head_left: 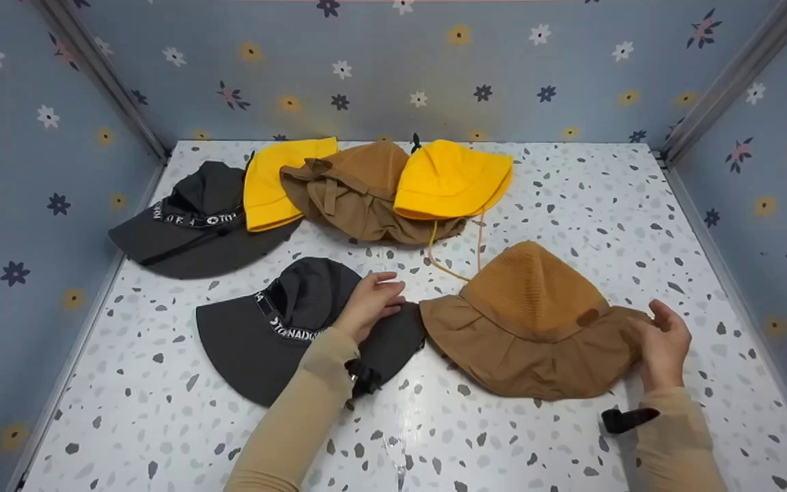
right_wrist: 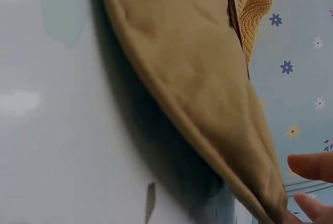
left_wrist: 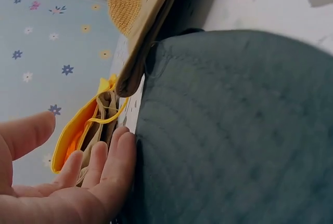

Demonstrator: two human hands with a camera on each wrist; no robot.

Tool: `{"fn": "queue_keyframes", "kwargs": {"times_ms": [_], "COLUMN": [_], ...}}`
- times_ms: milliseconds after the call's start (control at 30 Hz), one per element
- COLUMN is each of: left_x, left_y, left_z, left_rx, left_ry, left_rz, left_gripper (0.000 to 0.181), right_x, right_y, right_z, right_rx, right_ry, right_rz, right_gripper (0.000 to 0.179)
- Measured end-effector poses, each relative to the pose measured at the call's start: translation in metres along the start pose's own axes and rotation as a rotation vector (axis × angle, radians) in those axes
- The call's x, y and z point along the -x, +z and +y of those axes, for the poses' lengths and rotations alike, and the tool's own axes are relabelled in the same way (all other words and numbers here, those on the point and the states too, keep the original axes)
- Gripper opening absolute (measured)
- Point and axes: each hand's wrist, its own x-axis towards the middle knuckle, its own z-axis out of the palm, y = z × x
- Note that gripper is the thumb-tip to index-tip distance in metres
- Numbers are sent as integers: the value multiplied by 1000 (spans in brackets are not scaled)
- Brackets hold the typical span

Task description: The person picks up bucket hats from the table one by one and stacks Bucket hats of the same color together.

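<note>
A brown bucket hat (head_left: 537,294) with a knitted crown and a gathered brim lies at front right. My right hand (head_left: 663,345) is at its right brim edge, fingers loosely bent and apart; in the right wrist view a fingertip (right_wrist: 312,167) shows clear of the brim (right_wrist: 197,78). To the left lies a dark grey hat (head_left: 243,348) with white lettering on its band. Over its right brim is my left hand (head_left: 369,307), fingers relaxed and holding nothing. In the left wrist view those fingers (left_wrist: 117,167) lie alongside the grey brim (left_wrist: 234,130).
Behind lies an overlapping row of hats: another dark grey one (head_left: 209,253), a yellow one (head_left: 274,181), a second brown one (head_left: 366,212) and a yellow one (head_left: 451,181) with a cord. The speckled white table (head_left: 489,444) is bounded by flowered panels (head_left: 393,68) at back and sides.
</note>
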Motion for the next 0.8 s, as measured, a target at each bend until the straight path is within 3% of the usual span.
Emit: {"fn": "queue_keyframes", "kwargs": {"times_ms": [300, 500, 667, 800], "left_x": [-12, -27, -39, -50], "left_y": [-16, -20, -20, -18], "left_z": [12, 14, 13, 12], "left_rx": [291, 581, 741, 846], "left_ry": [-80, -54, -24, -49], "left_rz": [81, 83, 69, 84], "left_gripper": [59, 67, 71, 69], "right_x": [13, 23, 35, 47], "right_y": [13, 21, 34, 52], "right_z": [-14, -23, -25, -23], "right_rx": [29, 7, -12, -6], "right_ry": [-103, -145, -239, -320], "right_rz": [-12, -29, -75, -147], "right_gripper": [57, 53, 49, 47]}}
